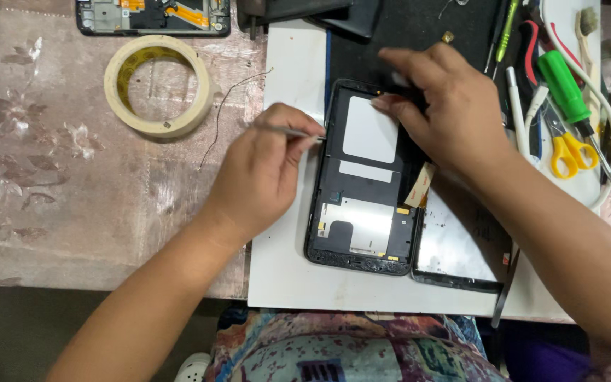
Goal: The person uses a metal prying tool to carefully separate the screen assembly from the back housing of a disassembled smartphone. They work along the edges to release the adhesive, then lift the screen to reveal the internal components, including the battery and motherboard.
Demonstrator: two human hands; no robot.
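While tweezers (288, 131) meet frame (362, 177) edge, left hand (263, 173) grips

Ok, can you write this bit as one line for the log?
left hand: holds thin metal tool | right hand: on opened phone frame | beside: tape roll, scissors

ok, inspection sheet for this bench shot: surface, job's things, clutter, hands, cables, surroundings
surface: white board on a patterned tablecloth.
job's things: opened phone frame, back up; detached screen panel beside it, joined by a flex strip.
clutter: tape roll, yellow scissors, green screwdriver, second opened phone.
hands: left hand holds a thin metal tool at the frame's edge; right hand presses the frame's top.
cables: thin black wire, white cable.
surroundings: person's patterned clothing.
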